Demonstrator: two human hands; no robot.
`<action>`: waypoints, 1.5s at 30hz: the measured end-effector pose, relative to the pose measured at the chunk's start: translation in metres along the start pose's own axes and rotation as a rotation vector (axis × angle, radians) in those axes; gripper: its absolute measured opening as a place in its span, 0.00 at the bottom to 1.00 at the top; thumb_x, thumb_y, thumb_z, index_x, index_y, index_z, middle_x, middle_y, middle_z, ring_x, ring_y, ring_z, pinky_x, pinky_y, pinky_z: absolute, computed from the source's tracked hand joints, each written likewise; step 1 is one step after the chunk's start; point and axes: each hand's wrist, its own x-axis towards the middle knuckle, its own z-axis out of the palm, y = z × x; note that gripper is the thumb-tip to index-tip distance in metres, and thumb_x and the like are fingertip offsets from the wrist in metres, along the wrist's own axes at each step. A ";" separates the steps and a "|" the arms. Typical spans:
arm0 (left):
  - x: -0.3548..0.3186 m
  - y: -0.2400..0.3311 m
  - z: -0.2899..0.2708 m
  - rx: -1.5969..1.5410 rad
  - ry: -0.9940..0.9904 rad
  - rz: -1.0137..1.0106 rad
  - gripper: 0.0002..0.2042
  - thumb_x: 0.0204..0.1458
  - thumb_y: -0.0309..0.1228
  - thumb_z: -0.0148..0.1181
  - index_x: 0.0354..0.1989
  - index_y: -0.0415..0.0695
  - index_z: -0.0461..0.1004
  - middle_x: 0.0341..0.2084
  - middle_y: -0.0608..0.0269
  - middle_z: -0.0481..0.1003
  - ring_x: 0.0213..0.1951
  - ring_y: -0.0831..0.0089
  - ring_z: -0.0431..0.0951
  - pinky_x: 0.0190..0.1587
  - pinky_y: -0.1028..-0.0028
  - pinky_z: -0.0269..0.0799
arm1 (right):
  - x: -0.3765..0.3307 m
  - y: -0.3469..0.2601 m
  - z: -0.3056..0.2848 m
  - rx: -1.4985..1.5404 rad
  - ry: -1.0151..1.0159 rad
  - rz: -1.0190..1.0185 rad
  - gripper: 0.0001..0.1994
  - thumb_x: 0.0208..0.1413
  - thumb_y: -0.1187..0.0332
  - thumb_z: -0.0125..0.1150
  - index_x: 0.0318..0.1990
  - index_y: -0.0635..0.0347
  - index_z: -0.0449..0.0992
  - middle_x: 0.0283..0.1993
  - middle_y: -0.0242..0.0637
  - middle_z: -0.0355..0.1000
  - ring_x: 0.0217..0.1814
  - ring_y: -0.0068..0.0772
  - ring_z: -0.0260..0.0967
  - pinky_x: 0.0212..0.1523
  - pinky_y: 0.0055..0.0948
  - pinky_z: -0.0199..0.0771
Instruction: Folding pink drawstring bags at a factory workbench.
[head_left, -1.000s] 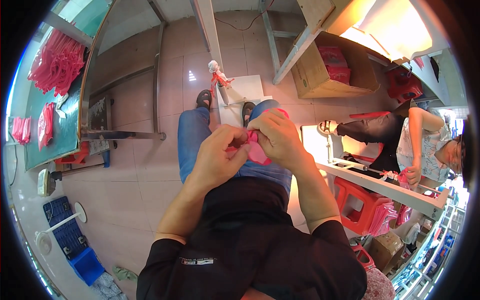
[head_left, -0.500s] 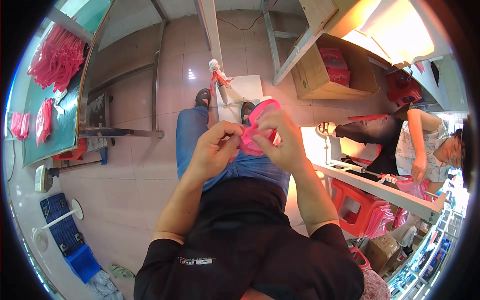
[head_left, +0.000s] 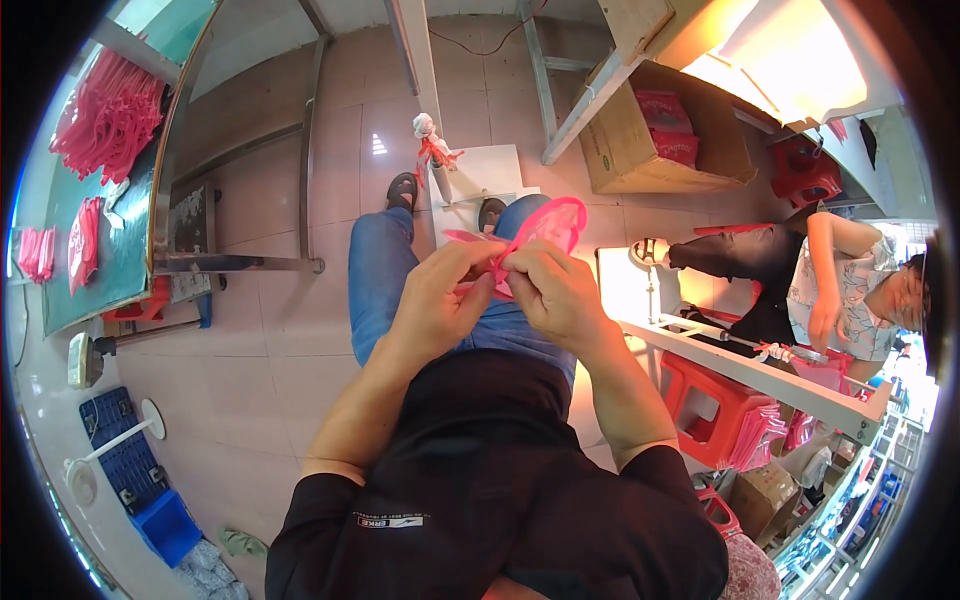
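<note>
I sit with my knees in blue jeans [head_left: 385,275] and hold a pink plastic loop [head_left: 545,225] above my lap, the landmark for everything else here. My left hand [head_left: 440,300] is closed, thumb and fingers pinching the loop's lower end from the left; my right hand [head_left: 555,290] is closed too, pinching the same end from the right, so the two sets of fingertips meet at one spot. I judge both hands grip there because the work is on that small joint, while the open oval of the loop stands free above my knuckles, tilted away from me.

Beyond the loop, on the tiled floor past my sandals, stands a small white stool [head_left: 480,175] with a little red-and-white bundle [head_left: 430,135] at its corner. To the loop's upper right sits a cardboard box [head_left: 640,150] holding red packets. Far to the loop's left a green table [head_left: 110,250] carries heaps of pink pieces [head_left: 105,115]. To the loop's right a white frame [head_left: 740,365] runs across, and behind it another person [head_left: 830,290] sits working. Nothing lies between my hands and the loop
</note>
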 end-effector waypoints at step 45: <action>0.000 -0.008 0.002 0.149 -0.045 0.220 0.17 0.56 0.12 0.53 0.52 0.41 0.75 0.42 0.59 0.74 0.46 0.71 0.76 0.47 0.76 0.73 | 0.004 0.007 -0.010 -0.062 -0.208 0.067 0.11 0.48 0.74 0.69 0.39 0.62 0.73 0.32 0.43 0.72 0.36 0.45 0.73 0.37 0.36 0.73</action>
